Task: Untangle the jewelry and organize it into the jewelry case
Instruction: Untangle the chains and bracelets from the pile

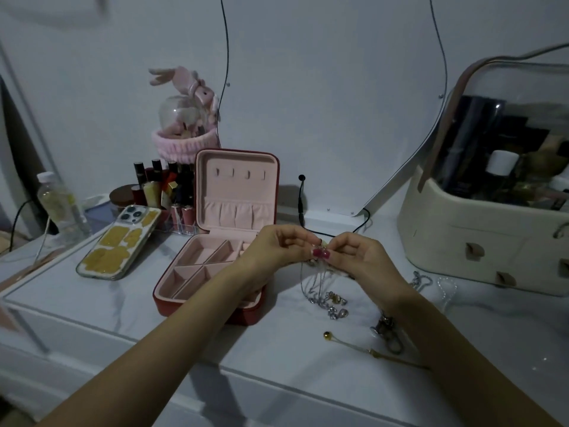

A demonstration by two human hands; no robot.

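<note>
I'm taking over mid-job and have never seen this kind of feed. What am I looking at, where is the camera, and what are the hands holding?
There is no machine here: a person works bare-handed, filmed by one wide-angle camera on their head, looking forward and down. The left hand and right hand pinch a tangle of thin chains that hangs to the white table. The jewelry case stands open beside the left hand, its pink compartments apparently empty. More loose jewelry lies below the hands, with a gold pin nearer the camera. A phone lies left of the case.
</note>
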